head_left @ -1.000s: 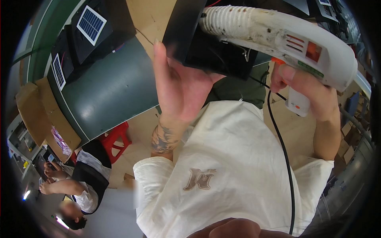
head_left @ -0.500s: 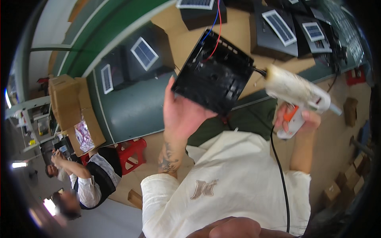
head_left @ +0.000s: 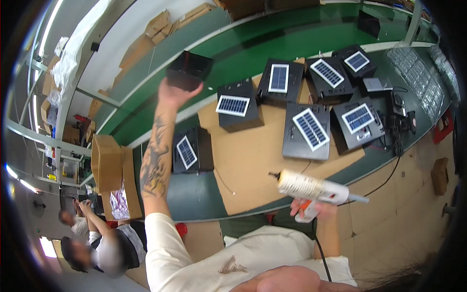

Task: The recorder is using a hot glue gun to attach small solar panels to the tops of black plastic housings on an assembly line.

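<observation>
My left hand [head_left: 171, 94] is stretched far out over the green belt [head_left: 272, 46] and grips a black box-shaped housing [head_left: 188, 70] from below. My right hand [head_left: 311, 210] stays near my body at the table's near edge and holds a white glue gun [head_left: 314, 189] with an orange trigger, its nozzle pointing left. A black cord [head_left: 389, 175] runs from the gun toward the right. On the brown cardboard sheet [head_left: 253, 160] lie several black housings with small solar panels on top, such as one [head_left: 307, 130] just beyond the gun.
One more panel housing [head_left: 191, 152] sits left of the cardboard. An open cardboard box [head_left: 108, 163] stands at the left. Two other people [head_left: 95, 241] are at lower left. Clear packets [head_left: 421, 73] line the right end of the table.
My left hand has carried the black housing away from my face and out over the green belt. The glue gun has dropped lower, toward my body. The view has tilted down onto the table.
</observation>
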Available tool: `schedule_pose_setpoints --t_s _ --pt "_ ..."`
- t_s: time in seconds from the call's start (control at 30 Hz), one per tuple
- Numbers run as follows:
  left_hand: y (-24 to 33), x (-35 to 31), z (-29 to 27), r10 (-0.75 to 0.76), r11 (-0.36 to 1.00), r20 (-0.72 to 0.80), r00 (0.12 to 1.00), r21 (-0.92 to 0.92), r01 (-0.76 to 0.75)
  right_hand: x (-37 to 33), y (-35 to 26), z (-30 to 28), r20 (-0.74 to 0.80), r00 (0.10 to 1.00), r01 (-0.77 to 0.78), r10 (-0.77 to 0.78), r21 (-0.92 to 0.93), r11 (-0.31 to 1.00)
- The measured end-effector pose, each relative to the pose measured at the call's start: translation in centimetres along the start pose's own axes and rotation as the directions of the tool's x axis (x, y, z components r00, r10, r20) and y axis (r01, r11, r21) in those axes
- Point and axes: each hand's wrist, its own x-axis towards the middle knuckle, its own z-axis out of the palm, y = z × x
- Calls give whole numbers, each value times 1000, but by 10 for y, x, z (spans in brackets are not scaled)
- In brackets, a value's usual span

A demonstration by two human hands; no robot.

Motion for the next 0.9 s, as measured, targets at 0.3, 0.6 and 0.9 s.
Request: schedule_pose_setpoints --t_s 0.3,0.6,0.9 --pt "-43 120 9 52 999 -304 951 11 -51 -5 -13 11 9 994 -109 109 9 994" --pt "-55 -7 41 -173 -425 679 714 602 -676 3 -4 -6 -84 993 103 -88 195 975" --pt "-96 -52 67 -403 -702 464 789 395 -592 7 0 4 -50 991 131 -125 124 984"
